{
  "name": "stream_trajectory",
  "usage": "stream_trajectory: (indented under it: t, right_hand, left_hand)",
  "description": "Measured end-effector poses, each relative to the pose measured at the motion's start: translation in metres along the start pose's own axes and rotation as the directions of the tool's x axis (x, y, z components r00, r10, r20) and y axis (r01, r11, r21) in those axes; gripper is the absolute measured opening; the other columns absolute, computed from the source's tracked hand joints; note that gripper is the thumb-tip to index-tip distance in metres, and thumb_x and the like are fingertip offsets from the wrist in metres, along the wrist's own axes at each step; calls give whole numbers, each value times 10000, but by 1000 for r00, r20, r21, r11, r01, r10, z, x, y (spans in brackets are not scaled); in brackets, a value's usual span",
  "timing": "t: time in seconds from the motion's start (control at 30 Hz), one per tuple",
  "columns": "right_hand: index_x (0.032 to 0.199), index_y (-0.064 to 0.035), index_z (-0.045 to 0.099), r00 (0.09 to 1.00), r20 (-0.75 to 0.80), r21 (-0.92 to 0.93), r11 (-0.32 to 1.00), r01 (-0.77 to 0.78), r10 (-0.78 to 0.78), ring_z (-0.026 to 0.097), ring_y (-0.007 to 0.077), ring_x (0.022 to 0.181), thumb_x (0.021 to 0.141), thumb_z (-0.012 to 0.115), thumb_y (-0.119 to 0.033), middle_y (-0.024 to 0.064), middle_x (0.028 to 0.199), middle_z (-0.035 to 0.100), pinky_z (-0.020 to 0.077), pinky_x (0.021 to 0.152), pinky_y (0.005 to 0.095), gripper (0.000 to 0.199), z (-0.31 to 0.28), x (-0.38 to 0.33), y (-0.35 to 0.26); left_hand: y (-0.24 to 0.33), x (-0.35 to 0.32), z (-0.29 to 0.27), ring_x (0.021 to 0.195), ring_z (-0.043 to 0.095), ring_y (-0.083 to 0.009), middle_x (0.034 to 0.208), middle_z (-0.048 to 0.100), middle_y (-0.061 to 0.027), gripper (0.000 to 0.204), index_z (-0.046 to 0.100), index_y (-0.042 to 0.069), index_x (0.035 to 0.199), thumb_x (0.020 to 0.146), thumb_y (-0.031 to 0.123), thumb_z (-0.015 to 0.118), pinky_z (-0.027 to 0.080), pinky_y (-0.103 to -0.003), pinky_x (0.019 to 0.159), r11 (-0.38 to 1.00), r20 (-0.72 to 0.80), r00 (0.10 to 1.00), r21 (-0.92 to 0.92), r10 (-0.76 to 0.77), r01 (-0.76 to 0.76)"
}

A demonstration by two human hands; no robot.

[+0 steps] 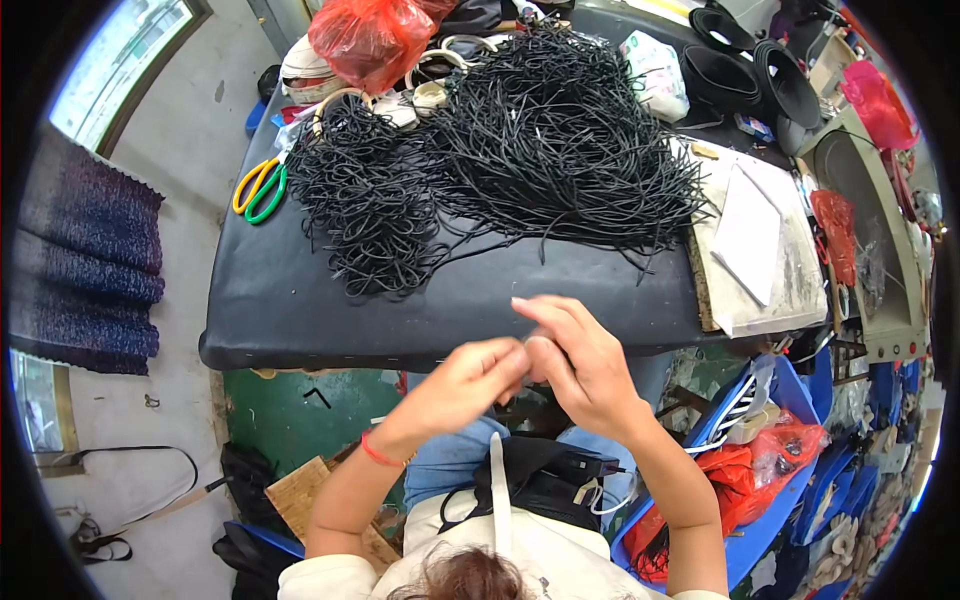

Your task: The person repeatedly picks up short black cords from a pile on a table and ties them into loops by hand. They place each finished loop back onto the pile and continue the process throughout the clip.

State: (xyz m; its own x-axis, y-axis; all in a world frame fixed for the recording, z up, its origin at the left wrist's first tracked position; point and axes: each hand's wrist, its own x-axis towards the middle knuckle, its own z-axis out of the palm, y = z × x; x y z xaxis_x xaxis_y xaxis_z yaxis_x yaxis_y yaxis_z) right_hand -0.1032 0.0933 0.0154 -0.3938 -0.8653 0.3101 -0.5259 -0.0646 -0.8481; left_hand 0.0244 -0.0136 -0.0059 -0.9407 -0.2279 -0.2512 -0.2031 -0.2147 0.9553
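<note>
My left hand [462, 385] and my right hand [578, 365] meet fingertip to fingertip just in front of the near edge of the black padded table [300, 305]. The fingers of both are pinched together; what lies between them is too small to make out. A red band [380, 452] circles my left wrist. On the table beyond the hands lies a big heap of straight black cords [570, 150]. Left of it is a heap of looped black cords [370, 215].
Scissors with yellow and green handles [260, 188] lie at the table's left edge. A red plastic bag [370, 40] sits at the back, a white sheet on a board [755, 240] at right. Blue crates [790, 470] stand at lower right, a dark bag [545, 475] on my lap.
</note>
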Motion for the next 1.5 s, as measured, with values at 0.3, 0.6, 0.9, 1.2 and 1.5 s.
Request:
stream_trajectory:
  t: [0.3,0.6,0.9,1.2,1.5]
  right_hand:
    - [880,-29,633,955,-281,-367,930,-19,-91,559,213,636,744,659,23,92,750,565,444,559,293,147,-42,5,8]
    - [967,-62,657,906,-356,-578,815,-21,-229,462,149,578,729,697,-16,58,763,518,393,507,265,246,-46,9,27]
    - [865,-46,687,996,-61,-232,970,-77,65,481,102,550,729,681,-7,37,678,547,373,498,233,141,-72,8,12]
    - [853,-7,621,979,-205,-170,984,-52,16,556,209,586,762,622,11,96,726,552,449,522,296,92,2,1,13]
    - [960,-39,613,999,6,-306,951,42,-42,538,204,585,756,623,-9,73,695,488,447,516,329,206,0,-6,18]
  left_hand:
    - [7,-4,-17,677,564,-77,814,622,-43,232,607,-18,1037,904,163,552,472,-204,618,965,-30,997,-254,-75,64]
    - [-1,-3,-10,733,623,-118,829,652,-87,212,613,-27,990,882,154,583,510,-229,638,969,-117,984,-226,-132,103]
    - [0,-7,-23,741,607,-99,816,645,-74,171,617,-19,946,880,135,581,497,-227,687,988,-126,987,-123,-105,89]
    - [-13,14,4,780,639,-140,899,641,-95,226,578,-8,1066,900,144,554,543,-231,633,844,-303,950,-527,-80,-97]
    - [-15,15,2,771,625,-126,892,632,-69,250,575,7,1108,902,145,548,517,-245,664,938,-323,946,-332,-13,-100]
